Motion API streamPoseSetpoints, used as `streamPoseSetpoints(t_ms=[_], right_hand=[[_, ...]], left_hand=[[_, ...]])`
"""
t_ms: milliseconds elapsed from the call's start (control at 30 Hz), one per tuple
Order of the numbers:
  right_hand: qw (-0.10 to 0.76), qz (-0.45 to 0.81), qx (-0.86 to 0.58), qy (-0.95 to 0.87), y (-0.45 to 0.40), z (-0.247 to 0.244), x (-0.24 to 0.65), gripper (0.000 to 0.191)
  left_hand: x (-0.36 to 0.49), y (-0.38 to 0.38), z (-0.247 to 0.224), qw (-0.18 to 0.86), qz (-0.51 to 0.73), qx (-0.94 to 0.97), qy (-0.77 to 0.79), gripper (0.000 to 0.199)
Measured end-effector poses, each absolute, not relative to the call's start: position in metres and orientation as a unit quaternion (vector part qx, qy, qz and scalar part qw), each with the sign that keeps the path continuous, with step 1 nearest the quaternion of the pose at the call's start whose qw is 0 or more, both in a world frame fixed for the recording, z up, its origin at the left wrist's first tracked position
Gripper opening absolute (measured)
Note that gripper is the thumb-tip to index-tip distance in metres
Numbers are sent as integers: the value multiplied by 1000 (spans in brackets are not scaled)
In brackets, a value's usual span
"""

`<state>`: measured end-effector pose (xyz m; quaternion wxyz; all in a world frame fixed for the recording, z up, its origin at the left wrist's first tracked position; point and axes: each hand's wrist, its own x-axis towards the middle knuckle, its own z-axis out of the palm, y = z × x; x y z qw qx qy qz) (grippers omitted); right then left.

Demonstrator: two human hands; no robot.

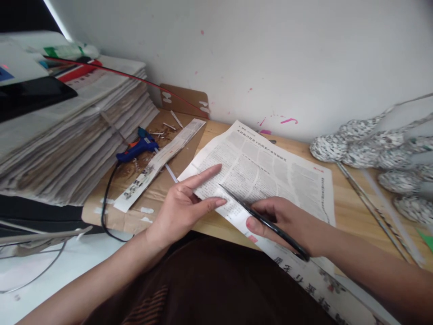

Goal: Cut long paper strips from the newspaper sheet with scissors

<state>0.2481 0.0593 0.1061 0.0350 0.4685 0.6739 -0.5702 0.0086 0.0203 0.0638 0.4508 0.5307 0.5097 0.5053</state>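
A printed newspaper sheet (267, 167) lies on the wooden table. My right hand (287, 221) is closed around black scissors (270, 225), whose blades point up and left across the sheet's near side. Along that side, a paper strip (297, 271) with large characters runs down to the lower right, past the table edge. My left hand (179, 207) grips the sheet's left corner, with the index finger stretched over the print and the thumb on the strip near the scissor tips. Part of the strip is hidden beneath my right hand and forearm.
A blue glue gun (138, 148) with a black cord rests on cardboard (135, 216) at the left. Beside it lies a cut newspaper strip (162, 160). A tall newspaper stack (111, 117) stands behind. Woven paper pieces (365, 144) and thin rods (372, 210) lie on the right.
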Motion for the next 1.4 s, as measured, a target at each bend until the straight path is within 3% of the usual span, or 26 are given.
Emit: streamPoseSetpoints(t_ms=[467, 700, 1400], right_hand=[[31, -605, 484, 632, 53, 105, 248, 39], [61, -570, 503, 647, 55, 115, 246, 41], [57, -547, 474, 688, 56, 109, 238, 43]], left_hand=[[8, 15, 56, 472, 521, 517, 488, 64], [-5, 18, 50, 451, 550, 497, 497, 52], [-14, 14, 50, 472, 542, 504, 479, 57]])
